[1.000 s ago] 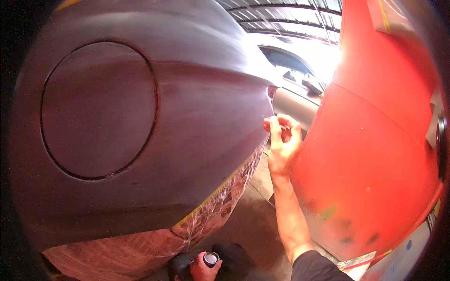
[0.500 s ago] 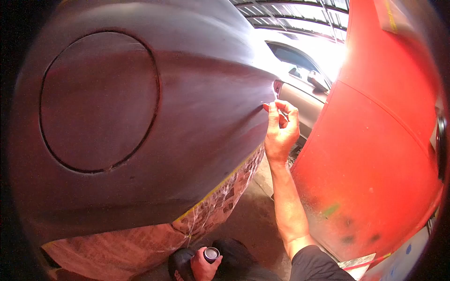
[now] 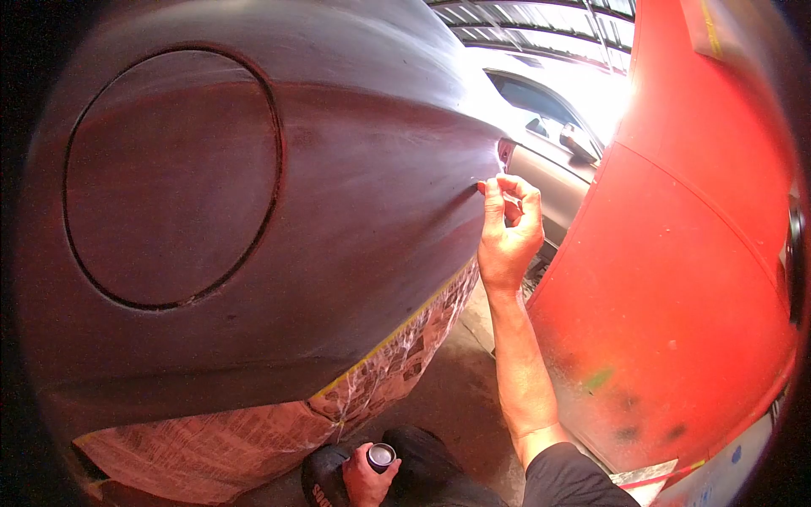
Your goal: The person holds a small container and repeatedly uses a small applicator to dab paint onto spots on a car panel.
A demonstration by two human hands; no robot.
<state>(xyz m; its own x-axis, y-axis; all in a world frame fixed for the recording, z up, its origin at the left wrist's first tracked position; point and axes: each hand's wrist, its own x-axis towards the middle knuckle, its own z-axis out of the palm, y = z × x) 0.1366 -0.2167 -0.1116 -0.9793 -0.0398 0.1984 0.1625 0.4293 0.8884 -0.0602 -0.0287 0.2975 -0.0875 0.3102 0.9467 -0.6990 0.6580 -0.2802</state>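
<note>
A dull dark-grey car panel (image 3: 363, 228) with a round flap outline (image 3: 173, 177) fills the left and middle. At its right edge, my right hand (image 3: 510, 228) is raised, thumb and fingers pinched by the panel; what they hold, if anything, is too small to make out. Low down near my knees, my left hand (image 3: 367, 482) is wrapped round a small dark round container with a pale top (image 3: 381, 456). Masking paper with newsprint (image 3: 228, 448) and clear film covers the area below the panel, edged by yellow tape (image 3: 372, 360).
A large red panel (image 3: 676, 253) stands close on the right, with dark and green spots low on it. Behind my right hand is a light-coloured car (image 3: 549, 182) with a side mirror. A ribbed metal roof (image 3: 541, 25) is above.
The view has shifted slightly, and my right hand appears higher and nearer the panel's right tip than a second ago. My left hand still holds the container.
</note>
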